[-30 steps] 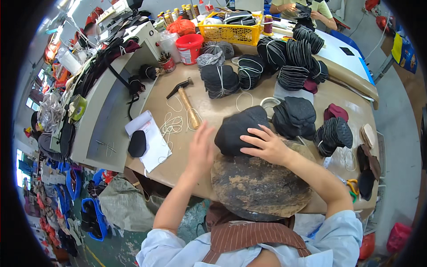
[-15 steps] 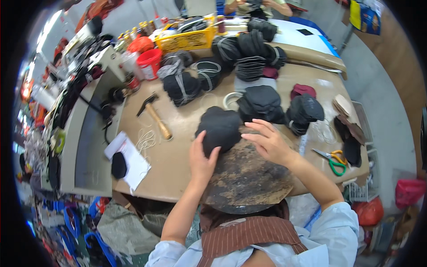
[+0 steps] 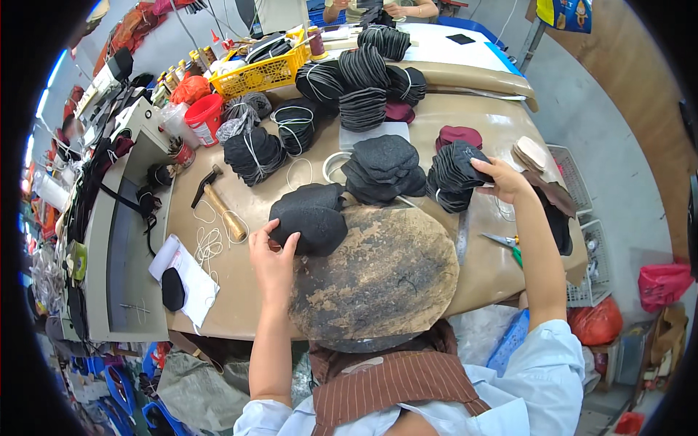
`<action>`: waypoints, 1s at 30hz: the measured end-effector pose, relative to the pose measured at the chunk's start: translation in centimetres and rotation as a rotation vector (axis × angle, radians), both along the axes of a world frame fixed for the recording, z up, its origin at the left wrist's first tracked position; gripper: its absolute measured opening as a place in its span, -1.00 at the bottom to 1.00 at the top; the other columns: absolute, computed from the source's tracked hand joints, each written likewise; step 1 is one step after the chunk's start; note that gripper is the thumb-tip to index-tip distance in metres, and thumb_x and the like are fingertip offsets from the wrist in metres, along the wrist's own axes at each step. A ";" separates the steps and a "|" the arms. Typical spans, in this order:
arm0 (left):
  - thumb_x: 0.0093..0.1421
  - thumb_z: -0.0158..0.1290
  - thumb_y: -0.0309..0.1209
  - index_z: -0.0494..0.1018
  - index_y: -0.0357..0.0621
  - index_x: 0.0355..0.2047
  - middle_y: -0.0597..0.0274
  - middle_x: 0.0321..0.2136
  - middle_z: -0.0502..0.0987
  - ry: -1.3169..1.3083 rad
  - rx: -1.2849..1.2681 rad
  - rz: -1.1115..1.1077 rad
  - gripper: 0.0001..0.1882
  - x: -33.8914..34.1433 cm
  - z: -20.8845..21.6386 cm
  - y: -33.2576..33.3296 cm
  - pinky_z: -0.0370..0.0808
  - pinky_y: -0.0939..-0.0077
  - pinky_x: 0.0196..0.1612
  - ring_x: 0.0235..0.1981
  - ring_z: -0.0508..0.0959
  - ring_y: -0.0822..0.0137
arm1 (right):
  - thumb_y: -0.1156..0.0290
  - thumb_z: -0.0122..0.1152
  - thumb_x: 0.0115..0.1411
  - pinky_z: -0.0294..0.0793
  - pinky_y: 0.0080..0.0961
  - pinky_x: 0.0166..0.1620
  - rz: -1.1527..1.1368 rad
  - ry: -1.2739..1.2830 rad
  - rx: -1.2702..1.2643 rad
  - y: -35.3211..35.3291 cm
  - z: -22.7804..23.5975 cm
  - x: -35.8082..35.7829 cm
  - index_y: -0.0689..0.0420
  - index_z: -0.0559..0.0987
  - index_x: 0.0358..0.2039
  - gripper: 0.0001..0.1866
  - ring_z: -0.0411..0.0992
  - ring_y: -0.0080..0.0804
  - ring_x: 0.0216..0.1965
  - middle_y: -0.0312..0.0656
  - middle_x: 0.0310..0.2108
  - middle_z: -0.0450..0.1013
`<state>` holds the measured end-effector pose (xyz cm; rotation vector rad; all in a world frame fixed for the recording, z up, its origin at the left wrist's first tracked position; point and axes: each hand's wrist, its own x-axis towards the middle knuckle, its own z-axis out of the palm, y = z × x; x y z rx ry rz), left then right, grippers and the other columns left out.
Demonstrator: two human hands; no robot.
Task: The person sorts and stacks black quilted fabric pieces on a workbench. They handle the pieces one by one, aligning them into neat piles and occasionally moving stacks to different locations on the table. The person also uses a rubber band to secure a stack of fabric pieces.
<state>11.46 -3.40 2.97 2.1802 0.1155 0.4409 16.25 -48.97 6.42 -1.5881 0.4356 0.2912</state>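
Hammer [image 3: 224, 212] lies left of the nearest pads [image 3: 314, 220], basket [image 3: 263, 76] behind both

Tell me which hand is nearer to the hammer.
Left. The left hand is to the right of the hammer, touching a black pile; the right hand is much farther right, at another black stack.

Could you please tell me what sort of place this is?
It looks like a workshop, perhaps for shoes or other sewn goods: black pieces, stacked or tied, a hammer on the worktable, and a maroon thread spool.
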 end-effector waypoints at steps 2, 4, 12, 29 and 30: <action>-0.01 0.28 -0.43 0.42 -0.23 -0.05 0.23 -0.22 0.38 0.039 -0.089 -0.016 -0.51 0.2 -0.3 0.2 0.42 0.53 -0.23 -0.34 0.38 0.42 | 0.06 0.33 0.06 0.31 -0.19 0.04 0.011 0.044 0.026 -0.3 0.3 0.1 0.07 0.44 0.03 -0.42 0.32 -0.41 0.02 -0.26 -0.01 0.41; 0.00 0.27 -0.43 0.40 -0.22 -0.03 0.23 -0.20 0.38 0.062 -0.219 -0.038 -0.49 0.9 -1.6 1.1 0.44 0.56 -0.26 -0.35 0.38 0.44 | 0.12 0.39 0.02 0.37 -0.24 0.02 0.003 0.049 0.064 -0.3 0.3 0.4 0.15 0.44 0.02 -0.39 0.38 -0.41 -0.04 -0.22 -0.07 0.45; 0.05 0.25 -0.43 0.35 -0.21 0.02 0.23 -0.16 0.32 0.003 -0.244 -0.063 -0.48 0.8 -2.9 0.8 0.45 0.60 -0.30 -0.36 0.36 0.45 | 0.24 0.41 0.03 0.50 -0.38 -0.06 -0.153 -0.076 -0.026 -0.3 0.1 -0.2 0.34 0.46 -0.07 -0.44 0.49 -0.41 -0.18 -0.13 -0.18 0.50; 0.10 0.20 -0.46 0.32 -0.26 0.03 0.28 -0.21 0.24 -0.135 -0.339 -0.056 -0.51 -0.4 -4.8 -0.7 0.48 0.65 -0.39 -0.36 0.34 0.51 | 0.36 0.46 -0.07 0.49 -0.49 -0.14 -0.212 -0.458 -0.575 2.6 0.8 -2.6 0.41 0.45 -0.09 -0.42 0.49 -0.38 -0.22 -0.03 -0.22 0.51; 0.10 0.20 -0.46 0.32 -0.26 0.03 0.28 -0.20 0.24 -0.135 -0.346 -0.061 -0.51 -0.4 -4.7 -0.8 0.48 0.65 -0.39 -0.35 0.34 0.51 | 0.34 0.48 -0.09 0.50 -0.47 -0.16 -0.222 -0.510 -0.648 2.4 0.7 -2.5 0.41 0.44 -0.09 -0.39 0.49 -0.35 -0.21 -0.01 -0.22 0.50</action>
